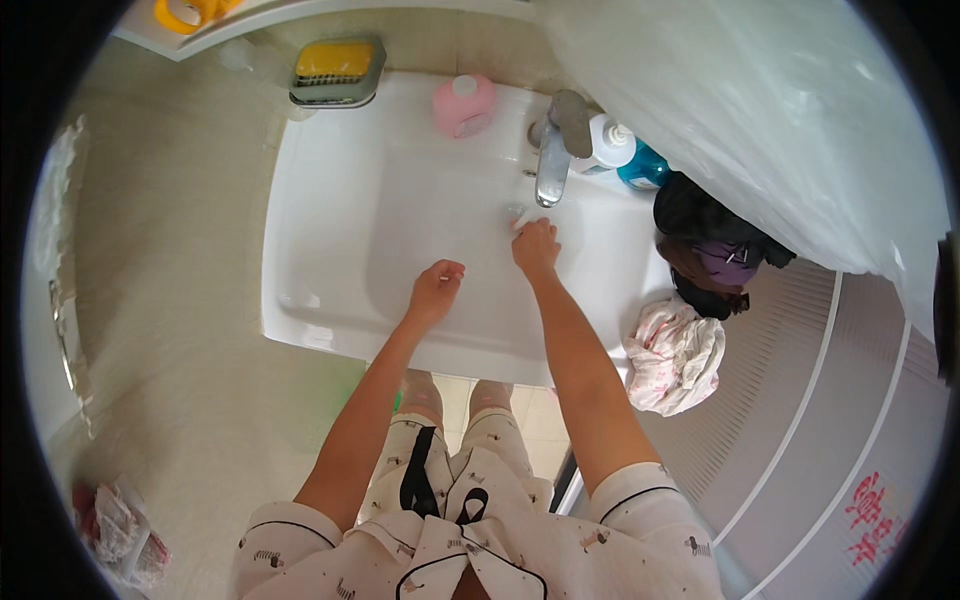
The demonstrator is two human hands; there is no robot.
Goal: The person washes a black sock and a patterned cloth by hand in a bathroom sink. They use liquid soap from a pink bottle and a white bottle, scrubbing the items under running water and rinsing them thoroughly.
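Head view is showing me a small, pale, partly see-through object (520,214) sitting at the fingertips of the right hand (537,247), over the white glossy rectangular washbasin (300,210) and just below the chrome tap spout (551,180). The right fingers are bending around it and seem to be pinching it. The left hand (436,291) is hovering nearer the front edge, its fingers curling inward; whether it is gripping anything, I cannot tell.

I am judging the step in hand as fingertip handling, perhaps washing, though I am not making out any stream of water. The next move is probably calling for a steady pinch, with the left hand coming in to help.

Farther out, a rounded pink container with a pale cap (464,106) is standing on the back ledge, and a yellow block (334,60) is lying in a grey soap dish (345,93). A white pump bottle (610,147) and a clear blue bottle (645,168) are standing beside the tap. Dark bundled fabric (705,225) and a crumpled pink-patterned white cloth (675,357) are lying along the right side.

As for writing, red brush-like characters (868,520) are showing on the ribbed grey panel (735,430); no bottle label is resolving clearly enough for me to read.
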